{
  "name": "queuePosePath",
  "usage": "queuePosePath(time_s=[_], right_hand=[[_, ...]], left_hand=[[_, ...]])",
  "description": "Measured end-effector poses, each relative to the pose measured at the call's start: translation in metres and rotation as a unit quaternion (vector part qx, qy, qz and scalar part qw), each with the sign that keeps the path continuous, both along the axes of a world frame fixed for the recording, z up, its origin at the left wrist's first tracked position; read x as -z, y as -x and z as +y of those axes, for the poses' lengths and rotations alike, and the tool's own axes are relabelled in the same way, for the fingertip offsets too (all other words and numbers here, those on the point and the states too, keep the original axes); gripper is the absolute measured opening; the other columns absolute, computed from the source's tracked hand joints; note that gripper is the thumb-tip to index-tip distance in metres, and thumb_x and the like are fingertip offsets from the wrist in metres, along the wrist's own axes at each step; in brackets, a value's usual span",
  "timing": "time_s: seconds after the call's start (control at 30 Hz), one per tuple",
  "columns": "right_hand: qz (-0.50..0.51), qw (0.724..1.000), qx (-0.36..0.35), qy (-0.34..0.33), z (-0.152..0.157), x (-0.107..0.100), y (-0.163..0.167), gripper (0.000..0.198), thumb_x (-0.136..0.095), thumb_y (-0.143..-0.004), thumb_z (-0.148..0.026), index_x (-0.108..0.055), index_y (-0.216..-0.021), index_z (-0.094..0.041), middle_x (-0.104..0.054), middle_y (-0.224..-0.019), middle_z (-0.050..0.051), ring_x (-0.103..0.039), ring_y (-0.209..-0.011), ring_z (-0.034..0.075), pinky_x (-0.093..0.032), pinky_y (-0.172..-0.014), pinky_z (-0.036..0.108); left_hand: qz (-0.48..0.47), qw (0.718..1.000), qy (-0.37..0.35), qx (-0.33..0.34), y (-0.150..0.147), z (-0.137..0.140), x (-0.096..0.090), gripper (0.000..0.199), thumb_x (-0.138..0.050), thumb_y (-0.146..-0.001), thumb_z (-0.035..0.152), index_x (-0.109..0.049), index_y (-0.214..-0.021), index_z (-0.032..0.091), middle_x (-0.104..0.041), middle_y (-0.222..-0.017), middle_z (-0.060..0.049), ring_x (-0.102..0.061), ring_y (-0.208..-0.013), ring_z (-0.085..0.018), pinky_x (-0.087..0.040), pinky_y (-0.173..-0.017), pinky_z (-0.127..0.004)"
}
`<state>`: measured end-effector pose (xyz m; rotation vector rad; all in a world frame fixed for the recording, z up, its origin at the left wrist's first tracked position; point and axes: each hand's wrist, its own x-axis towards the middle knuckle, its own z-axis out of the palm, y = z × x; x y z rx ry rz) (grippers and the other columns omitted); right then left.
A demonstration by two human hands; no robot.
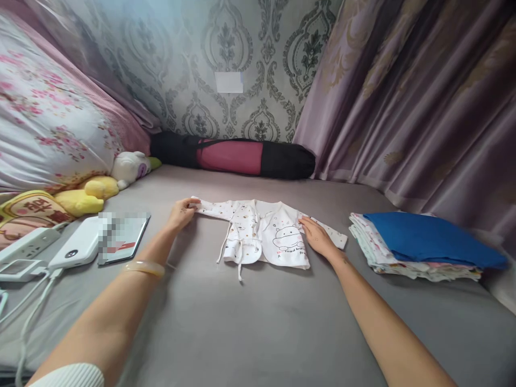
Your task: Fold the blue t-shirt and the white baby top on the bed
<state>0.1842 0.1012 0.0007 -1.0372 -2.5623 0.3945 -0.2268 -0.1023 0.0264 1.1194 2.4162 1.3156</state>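
Note:
A white baby shirt (245,228) with small prints, ties and a cartoon animal on one front panel lies spread on the grey sheet. At the end of its left-hand sleeve, my left hand (184,213) pinches the cuff between closed fingers. My right hand (317,235) lies flat on the other side of the shirt, over the edge of the panel and the start of the sleeve, fingers stretched out. That sleeve reaches out to the right beyond my hand.
To the right sits a stack of folded clothes (419,271) topped by a blue cloth (431,239). At left are a phone (131,239), a white power bank (78,244), a power strip (30,244) and plush toys (83,199). A long black-and-red bag (229,157) lies along the wall.

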Motion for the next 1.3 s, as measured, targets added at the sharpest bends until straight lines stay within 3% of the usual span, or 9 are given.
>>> queuePosePath(time_s=[0.1, 0.2, 0.3, 0.4, 0.47, 0.63, 0.93, 1.13, 1.3], right_hand=[[0.012, 1.000, 0.021, 0.013, -0.008, -0.010, -0.003, 0.040, -0.038, -0.090, -0.017, -0.062, -0.122, -0.013, -0.052, -0.139, 0.015, -0.048, -0.129, 0.022, -0.035, -0.110, 0.037], [0.019, 0.998, 0.063, -0.004, -0.027, -0.026, -0.014, 0.032, -0.041, -0.087, -0.015, -0.065, -0.109, -0.014, -0.062, -0.123, 0.014, -0.057, -0.115, 0.022, -0.041, -0.101, 0.034], [-0.022, 0.993, 0.102, 0.049, -0.055, -0.039, -0.031, 0.019, -0.046, -0.085, -0.020, -0.063, -0.095, -0.020, -0.069, -0.094, 0.006, -0.063, -0.089, 0.020, -0.045, -0.079, 0.030], [-0.084, 0.983, 0.091, 0.134, -0.084, -0.047, -0.047, 0.013, -0.051, -0.078, -0.019, -0.059, -0.088, -0.023, -0.066, -0.083, 0.000, -0.060, -0.075, 0.015, -0.040, -0.065, 0.025], [-0.113, 0.978, 0.071, 0.163, -0.100, -0.048, -0.051, 0.012, -0.054, -0.075, -0.020, -0.057, -0.086, -0.023, -0.065, -0.084, -0.001, -0.058, -0.076, 0.015, -0.037, -0.063, 0.023], [-0.118, 0.980, 0.106, 0.123, -0.122, -0.047, -0.037, 0.016, -0.052, -0.083, -0.038, -0.054, -0.080, -0.022, -0.063, -0.087, 0.002, -0.058, -0.079, 0.017, -0.035, -0.064, 0.025], [-0.163, 0.960, 0.205, 0.096, -0.136, -0.050, -0.005, 0.018, -0.047, -0.088, -0.028, -0.055, -0.102, -0.022, -0.068, -0.091, 0.010, -0.065, -0.086, 0.026, -0.034, -0.064, 0.029], [-0.167, 0.969, 0.167, 0.067, -0.144, -0.050, -0.003, 0.016, -0.040, -0.097, -0.030, -0.047, -0.108, -0.021, -0.069, -0.089, 0.009, -0.067, -0.083, 0.026, -0.031, -0.061, 0.028], [-0.184, 0.971, 0.149, 0.045, -0.141, -0.051, -0.012, 0.015, -0.044, -0.094, -0.022, -0.045, -0.109, -0.022, -0.069, -0.093, 0.008, -0.067, -0.088, 0.025, -0.030, -0.061, 0.028]], left_hand=[[0.087, 0.993, 0.065, -0.038, -0.004, -0.003, -0.002, 0.041, -0.058, -0.064, 0.036, -0.070, -0.098, 0.017, -0.060, -0.101, -0.012, -0.056, -0.104, -0.030, -0.044, -0.093, -0.043], [0.116, 0.986, 0.116, -0.030, -0.017, -0.016, -0.009, 0.041, -0.060, -0.066, 0.043, -0.067, -0.099, 0.018, -0.060, -0.102, -0.013, -0.055, -0.106, -0.033, -0.043, -0.095, -0.047], [0.026, 0.980, 0.154, 0.126, -0.043, -0.040, -0.020, 0.049, -0.058, -0.069, 0.058, -0.064, -0.099, 0.019, -0.065, -0.086, -0.006, -0.061, -0.083, -0.025, -0.048, -0.077, -0.036], [-0.038, 0.946, 0.197, 0.255, -0.074, -0.064, -0.025, 0.051, -0.062, -0.068, 0.063, -0.064, -0.097, 0.020, -0.065, -0.080, -0.003, -0.060, -0.075, -0.022, -0.047, -0.068, -0.031], [-0.048, 0.932, 0.197, 0.300, -0.095, -0.073, -0.023, 0.049, -0.063, -0.070, 0.061, -0.063, -0.099, 0.021, -0.065, -0.081, -0.002, -0.059, -0.074, -0.020, -0.045, -0.065, -0.028], [0.035, 0.953, 0.174, 0.245, -0.130, -0.073, -0.010, 0.039, -0.060, -0.073, 0.058, -0.057, -0.088, 0.023, -0.059, -0.074, 0.001, -0.051, -0.065, -0.016, -0.039, -0.057, -0.025], [0.079, 0.974, 0.147, 0.151, -0.157, -0.059, -0.006, 0.018, -0.047, -0.081, 0.028, -0.051, -0.097, 0.023, -0.061, -0.069, 0.001, -0.056, -0.064, -0.018, -0.037, -0.061, -0.027], [0.191, 0.950, 0.168, 0.179, -0.149, -0.060, 0.008, 0.026, -0.042, -0.079, 0.018, -0.046, -0.103, 0.025, -0.062, -0.080, -0.001, -0.059, -0.074, -0.021, -0.035, -0.061, -0.027], [0.237, 0.931, 0.203, 0.189, -0.141, -0.068, 0.000, 0.025, -0.041, -0.079, 0.017, -0.047, -0.102, 0.025, -0.065, -0.089, -0.004, -0.061, -0.080, -0.023, -0.038, -0.065, -0.029]])
